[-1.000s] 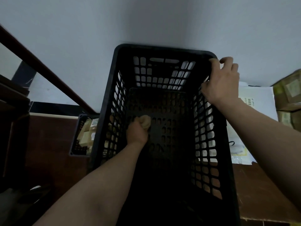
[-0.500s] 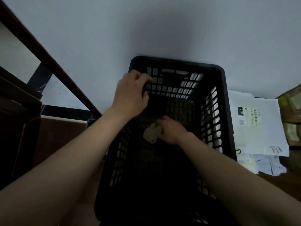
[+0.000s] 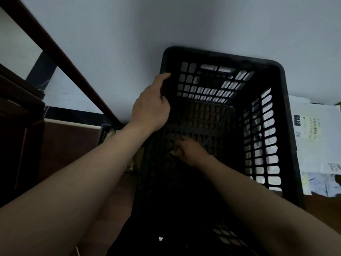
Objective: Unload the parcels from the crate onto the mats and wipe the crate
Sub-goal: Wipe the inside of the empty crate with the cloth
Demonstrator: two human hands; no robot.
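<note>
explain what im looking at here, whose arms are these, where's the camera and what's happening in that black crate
There is no machine here: these are a person's two bare arms, filmed by one wide-angle camera worn on their head, looking forward and down, so you see roughly what they see. In the middle is a black plastic crate with lattice walls; no parcels show inside it. The left hand grips the crate's left wall near the far corner, steadying it. The right hand reaches inside and holds a small pale wad of cloth against the crate's inside near the bottom, which looks like wiping; most of the wad is hidden under the fingers. To the right of the crate lie flat white mailing parcels with printed labels.
</note>
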